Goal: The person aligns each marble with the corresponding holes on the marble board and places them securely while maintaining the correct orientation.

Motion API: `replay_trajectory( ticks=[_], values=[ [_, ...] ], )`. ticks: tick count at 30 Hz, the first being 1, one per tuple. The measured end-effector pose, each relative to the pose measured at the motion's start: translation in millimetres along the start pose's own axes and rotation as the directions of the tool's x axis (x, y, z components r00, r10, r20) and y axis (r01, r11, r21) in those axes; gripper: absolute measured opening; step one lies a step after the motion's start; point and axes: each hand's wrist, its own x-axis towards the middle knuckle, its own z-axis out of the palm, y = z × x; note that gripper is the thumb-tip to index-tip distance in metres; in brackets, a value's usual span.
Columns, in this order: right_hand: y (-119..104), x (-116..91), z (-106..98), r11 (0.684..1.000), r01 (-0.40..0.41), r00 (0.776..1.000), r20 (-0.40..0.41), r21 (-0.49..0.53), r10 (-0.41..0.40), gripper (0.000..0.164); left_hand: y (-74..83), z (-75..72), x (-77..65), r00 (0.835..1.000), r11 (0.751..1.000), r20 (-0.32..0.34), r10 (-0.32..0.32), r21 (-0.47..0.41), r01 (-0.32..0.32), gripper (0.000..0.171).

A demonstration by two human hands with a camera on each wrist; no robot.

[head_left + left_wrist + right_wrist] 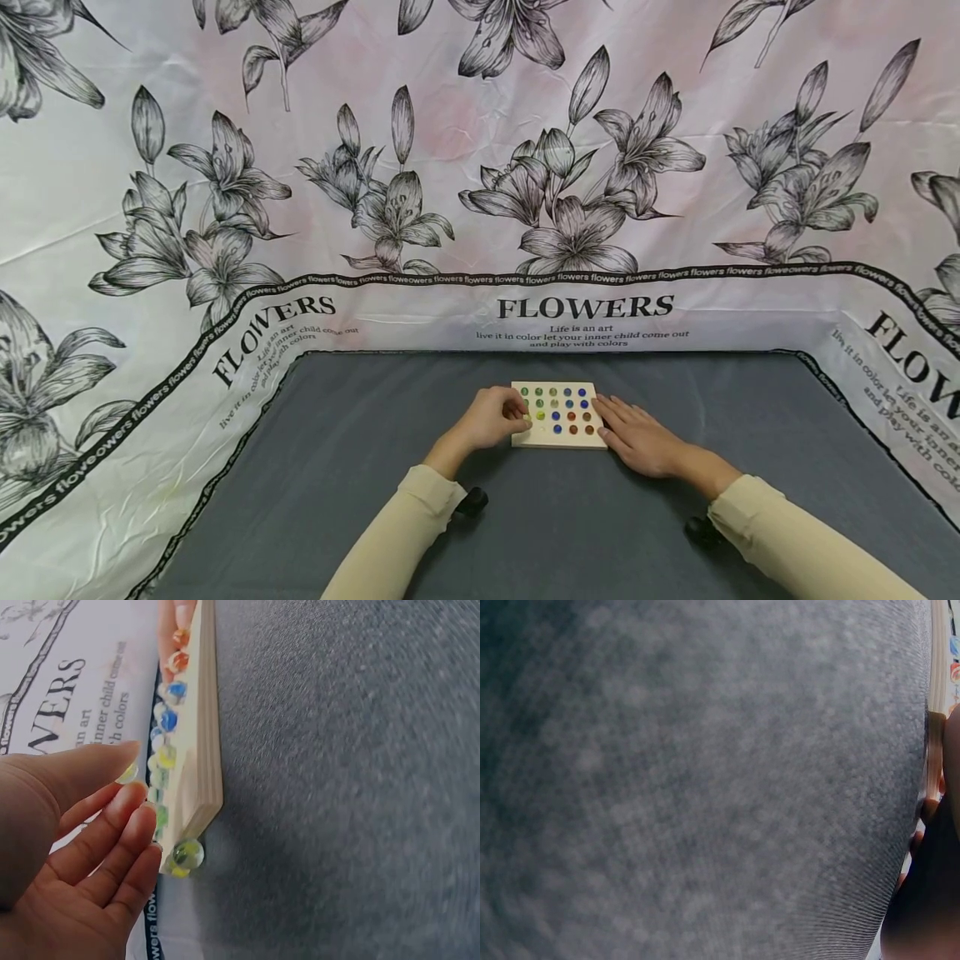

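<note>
A pale wooden board (pixel 543 442) lies on the grey cloth, with rows of green, yellow, blue and orange-red glass marbles on it. Over its left edge, my left hand (pixel 491 417) pinches a clear yellowish marble (pixel 129 774) between thumb and index finger. The other left fingers are loosely bent in the left wrist view. My right hand (pixel 643 437) rests along the board's right edge with fingers extended. In the right wrist view only part of that hand shows, beside the board's layered side (pixel 935 750).
More marbles (pixel 187 853) sit at the board's left end, beside the left fingertips. The grey cloth (pixel 570 517) covers the work surface. A white flower-printed sheet (pixel 420 317) rises behind and along both sides.
</note>
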Motion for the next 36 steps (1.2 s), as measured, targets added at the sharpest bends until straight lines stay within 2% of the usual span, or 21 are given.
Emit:
replay_trajectory(
  ticks=[7,18,36],
  values=[
    [-4.0,0.3,-3.2,1.0,-0.008,1.0,0.015,0.014,0.008,0.059,3.6,6.9,5.4,1.0,1.0,0.014,0.004,0.027,-0.005,0.011],
    [2.5,1.7,2.1,1.0,-0.009,1.0,0.008,0.003,0.008,0.059,7.8,14.8,11.4,1.0,0.997,0.031,0.003,0.079,-0.006,0.011],
    [-6.7,-0.1,-4.6,1.0,-0.006,1.0,0.014,0.013,0.006,0.059,8.0,24.0,13.2,0.999,0.995,0.029,-0.019,0.095,0.017,0.012]
  ],
)
